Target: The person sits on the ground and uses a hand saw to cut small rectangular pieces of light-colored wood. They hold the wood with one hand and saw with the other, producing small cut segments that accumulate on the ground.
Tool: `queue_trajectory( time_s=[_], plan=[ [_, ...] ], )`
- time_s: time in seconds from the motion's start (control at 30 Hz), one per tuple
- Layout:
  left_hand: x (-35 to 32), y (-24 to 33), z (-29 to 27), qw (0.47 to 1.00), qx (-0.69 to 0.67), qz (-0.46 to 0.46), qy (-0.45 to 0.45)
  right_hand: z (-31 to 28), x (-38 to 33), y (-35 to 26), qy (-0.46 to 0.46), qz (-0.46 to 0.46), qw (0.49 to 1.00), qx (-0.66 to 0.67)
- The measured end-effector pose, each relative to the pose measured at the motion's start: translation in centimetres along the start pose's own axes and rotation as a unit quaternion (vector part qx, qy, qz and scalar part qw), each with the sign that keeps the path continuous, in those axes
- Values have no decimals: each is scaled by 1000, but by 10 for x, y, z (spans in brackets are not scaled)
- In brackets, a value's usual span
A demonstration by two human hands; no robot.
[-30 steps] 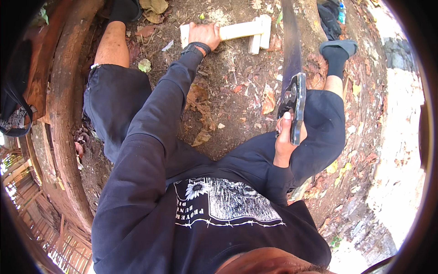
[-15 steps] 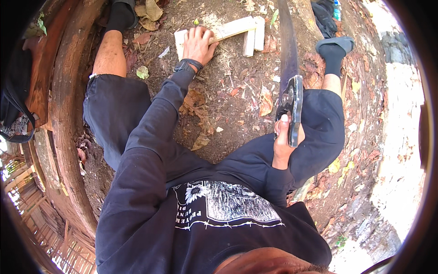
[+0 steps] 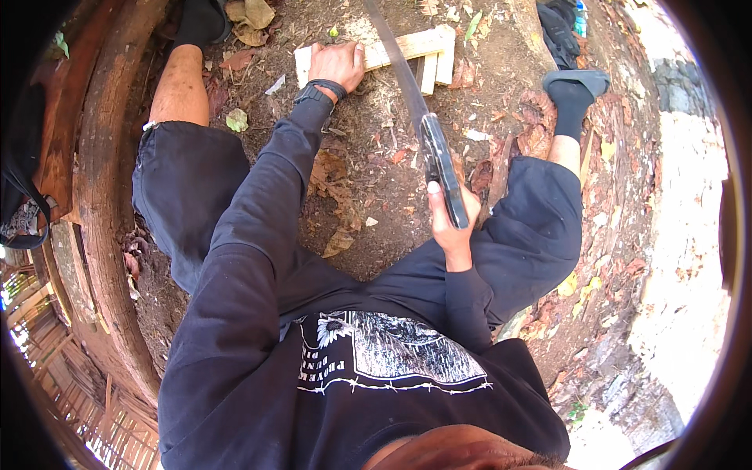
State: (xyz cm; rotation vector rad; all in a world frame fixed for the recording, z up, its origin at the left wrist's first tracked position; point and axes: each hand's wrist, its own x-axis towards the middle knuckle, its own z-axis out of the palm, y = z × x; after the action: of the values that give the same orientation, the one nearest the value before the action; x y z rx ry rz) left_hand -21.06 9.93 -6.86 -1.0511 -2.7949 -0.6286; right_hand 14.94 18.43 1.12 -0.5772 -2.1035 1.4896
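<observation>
Bending the fingers of the left hand down over the pale wood, close to its left end, tips tucked out of sight. Pressed together or spread? Can't tell from up here. Resting right on top, though, thumb out to the right. Over to the right hand now, and wrapped around the saw: folded onto the black handle, thumb along its left side, other fingers mostly hidden behind it. Slanting forward and left from those right fingers, that's for the blade, and crossing the wood just right of the left fingers! Touching or hanging above? Can't tell at this angle. Back to the wood, running rightward from the left fingers, well forward of the right ones, and ending at two short blocks. Spotting pale sawdust on the ground just beyond the left fingers, a dark band on the wrist behind them, a yellowish leaf to their left, a long log farther out. Well forward and right of the right fingers, on to a sandal and some black cloth.
</observation>
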Motion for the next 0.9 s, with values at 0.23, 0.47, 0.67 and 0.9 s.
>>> queue_trajectory(
  time_s=[0.23, 0.47, 0.67, 0.9],
  plan=[
    [6, 1, 6, 997, 26, -41, -67, 16, 17, 8, -18, -19, 999, -30],
    [4, -2, 15, 998, 37, -44, -8, -47, -82, -9, -32, 71, 996, -33],
    [8, -7, 17, 998, 36, -34, -33, -23, -42, -1, -57, 21, 996, -64],
    [11, -20, 29, 997, 58, -39, -19, -31, -20, 4, -72, 10, 994, -84]
  ],
)
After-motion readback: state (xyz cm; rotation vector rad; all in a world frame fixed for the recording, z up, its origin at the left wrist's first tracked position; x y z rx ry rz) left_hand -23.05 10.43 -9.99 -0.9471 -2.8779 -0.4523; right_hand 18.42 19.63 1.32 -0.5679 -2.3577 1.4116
